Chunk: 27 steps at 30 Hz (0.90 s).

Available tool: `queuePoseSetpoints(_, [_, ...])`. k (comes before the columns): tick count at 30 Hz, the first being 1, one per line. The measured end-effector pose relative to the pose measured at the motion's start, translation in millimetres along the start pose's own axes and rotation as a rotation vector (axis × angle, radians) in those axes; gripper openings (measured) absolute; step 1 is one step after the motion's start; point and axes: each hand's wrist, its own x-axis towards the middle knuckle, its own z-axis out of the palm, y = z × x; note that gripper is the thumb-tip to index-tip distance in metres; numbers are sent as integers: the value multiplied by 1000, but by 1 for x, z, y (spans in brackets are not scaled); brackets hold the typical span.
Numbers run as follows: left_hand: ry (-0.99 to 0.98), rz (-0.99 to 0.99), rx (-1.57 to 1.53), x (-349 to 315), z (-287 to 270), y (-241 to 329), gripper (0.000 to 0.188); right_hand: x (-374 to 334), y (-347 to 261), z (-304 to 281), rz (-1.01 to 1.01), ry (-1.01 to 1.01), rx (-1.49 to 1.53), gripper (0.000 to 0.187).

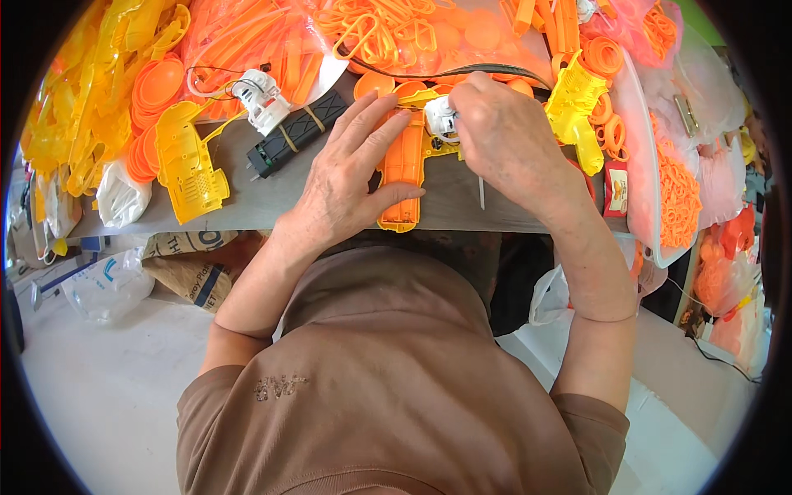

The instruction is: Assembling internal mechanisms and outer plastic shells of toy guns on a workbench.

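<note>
My left hand [351,173] lies with fingers stretched over the left side of an orange-yellow plastic shell [403,169], thumb across it. At the shell's upper right, my right hand [507,140] is closed at a small white plastic mechanism [440,120]; its fingertips are hidden. The mechanism sits against yellow plastic. A thin white stick [482,193] shows below my right hand. To the left are another white mechanism [262,101] with wires, a black box-shaped part [297,134] with a band round it, and a yellow shell half [190,165].
Yellow shells [575,111] lie to the right, near a small red packet [616,188]. A white-rimmed tray [646,210] with orange pieces [676,194] stands at the right edge. Orange and yellow plastic parts [252,41] heap along the back. Bags hang below the table's front edge [305,224].
</note>
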Motion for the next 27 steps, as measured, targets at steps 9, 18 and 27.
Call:
queuePoseSetpoints(9, [-11, -1, 48, 1, -4, 0, 71, 6, 12, 4, -526, 78, -271, 9])
queuePoseSetpoints(18, [-36, -2, 45, 5, 0, 2, 73, -2, 28, 19, -566, 248, -330, 11])
queuePoseSetpoints(27, [-3, -6, 61, -1, 2, 1, 75, -65, 95, -31, 114, 653, 422, 24])
